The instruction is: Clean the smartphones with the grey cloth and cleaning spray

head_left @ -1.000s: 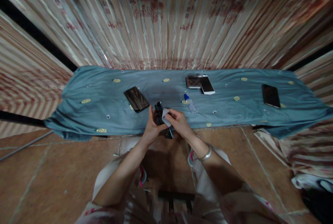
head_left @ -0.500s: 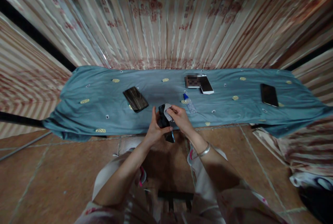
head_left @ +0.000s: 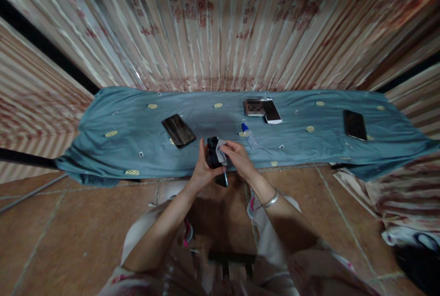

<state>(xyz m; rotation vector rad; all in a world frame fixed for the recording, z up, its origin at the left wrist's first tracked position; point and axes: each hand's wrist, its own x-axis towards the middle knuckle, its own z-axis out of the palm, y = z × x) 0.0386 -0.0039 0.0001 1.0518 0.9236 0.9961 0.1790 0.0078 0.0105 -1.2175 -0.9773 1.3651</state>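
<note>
My left hand point(head_left: 202, 170) grips a dark phone point(head_left: 213, 155) upright over the front edge of a blue cloth-covered table point(head_left: 120, 149). My right hand point(head_left: 236, 157) presses a small pale wipe point(head_left: 221, 149) against the phone's upper face. A silver bangle sits on my right wrist. Just beyond my right hand, a small clear bottle with a blue cap point(head_left: 250, 136) lies on the cloth.
A black phone point(head_left: 178, 130) lies on the cloth to the left. A white-edged phone point(head_left: 272, 112) rests at the back beside a blurred patch. Another black phone point(head_left: 354, 124) lies far right. Striped curtain hangs behind; tiled floor is below, with bundled cloth at right.
The wipe in my right hand has shifted along the phone's face, up toward its top and then slightly back. My left hand keeps the phone in nearly the same place.
</note>
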